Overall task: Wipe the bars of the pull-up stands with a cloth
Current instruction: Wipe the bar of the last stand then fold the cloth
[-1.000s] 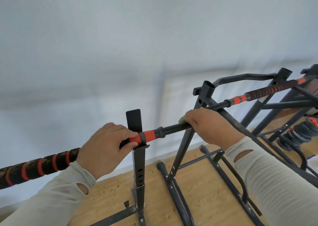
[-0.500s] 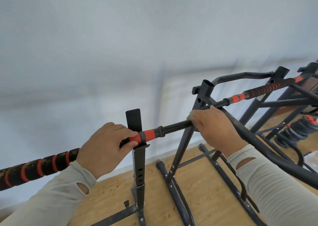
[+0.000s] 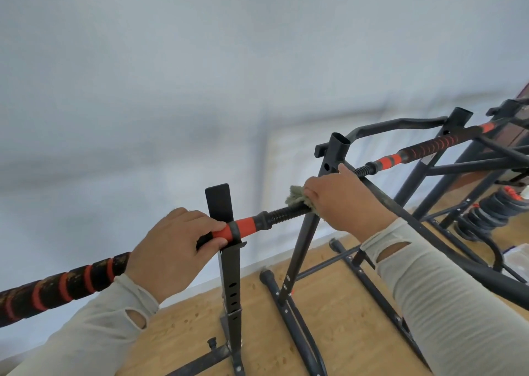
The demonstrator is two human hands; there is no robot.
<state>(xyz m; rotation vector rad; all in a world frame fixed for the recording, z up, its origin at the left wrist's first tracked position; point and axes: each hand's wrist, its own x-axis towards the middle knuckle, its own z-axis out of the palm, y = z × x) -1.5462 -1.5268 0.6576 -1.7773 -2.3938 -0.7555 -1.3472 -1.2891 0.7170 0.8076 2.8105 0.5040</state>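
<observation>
A long black bar [image 3: 282,216] with orange bands runs from lower left to upper right across two black stands. My left hand [image 3: 171,249] grips the bar at an orange collar, right where it rests on the near upright stand [image 3: 230,278]. My right hand [image 3: 343,201] is wrapped around the threaded middle of the bar with a grey-green cloth [image 3: 296,196], whose frayed edge sticks out at the left of the fingers. The hand sits beside the top of the angled pull-up stand [image 3: 303,249].
A white wall fills the upper view. The floor [image 3: 337,318] is light wood. The stands' black base rails [image 3: 292,327] spread over it. A thick black tube [image 3: 486,275] passes under my right forearm. Black and orange weights [image 3: 492,212] lie at the right.
My right hand with the cloth has slid along the threaded section, right then back left, and more cloth shows now. My left hand has stayed put on the orange collar.
</observation>
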